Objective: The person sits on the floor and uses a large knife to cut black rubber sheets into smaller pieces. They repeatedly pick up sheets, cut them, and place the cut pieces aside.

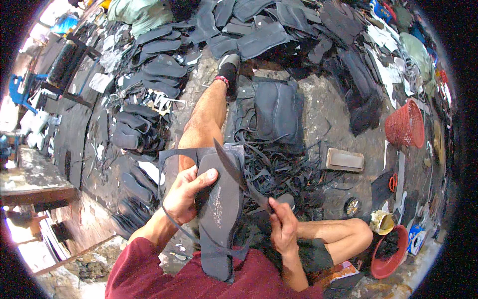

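My left hand [183, 197] is closed on a dark grey shoe sole [217, 219], its thumb lying flat across the upper face. The sole is held lengthwise in front of my maroon shirt, and pale scuffs mark its middle. A thin strip of trimmed black sheet [172, 215] hangs in a loop along its left side. In my right hand [284, 226] is a knife with a curved, dark blade [230, 167]. The blade lies over the sole's upper right edge, its tip pointing up and left; whether it cuts in cannot be seen.
Black offcut strips [294, 174] tangle beyond my right hand, beside stacked black sheets [278, 112]. Cut soles [162, 70] lie in piles at left. A pale rectangular block [344, 159], a red basket [404, 124] and a red tub [391, 254] stand at right.
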Tool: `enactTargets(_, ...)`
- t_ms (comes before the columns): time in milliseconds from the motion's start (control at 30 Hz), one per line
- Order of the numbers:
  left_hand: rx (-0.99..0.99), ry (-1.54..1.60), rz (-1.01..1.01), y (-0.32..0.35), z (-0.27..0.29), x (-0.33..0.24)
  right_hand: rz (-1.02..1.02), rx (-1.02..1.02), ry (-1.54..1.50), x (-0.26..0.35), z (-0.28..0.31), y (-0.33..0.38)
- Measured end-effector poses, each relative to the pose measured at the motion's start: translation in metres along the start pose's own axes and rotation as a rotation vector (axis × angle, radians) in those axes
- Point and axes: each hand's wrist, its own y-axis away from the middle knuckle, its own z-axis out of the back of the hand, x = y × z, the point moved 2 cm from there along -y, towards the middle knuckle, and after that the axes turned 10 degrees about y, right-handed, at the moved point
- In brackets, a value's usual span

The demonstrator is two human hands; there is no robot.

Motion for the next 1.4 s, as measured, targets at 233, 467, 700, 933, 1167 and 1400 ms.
enactTargets(233,-0.026,-0.062,0.015,-0.002,0.008,-0.005,0.139,0.143,0.069,0.012,0.026,-0.079)
enactTargets(467,0.002,-0.169,0.081,-0.003,0.008,-0.011,0.297,0.47,0.108,0.026,0.064,-0.145)
enactTargets(700,0.015,-0.34,0.164,-0.005,0.004,-0.011,0.467,0.699,0.17,0.05,0.041,-0.19)
enactTargets(933,0.445,-0.374,0.311,-0.022,0.018,-0.006,0.237,0.726,-0.085,0.036,0.044,-0.163)
enactTargets(1167,0.651,0.312,-0.417,-0.003,-0.056,0.035,0.077,-0.096,-0.052,0.049,0.049,-0.056)
enactTargets(1400,0.066,0.219,-0.337,-0.02,-0.11,0.051,-0.291,-0.122,-0.932,0.04,0.052,-0.011)
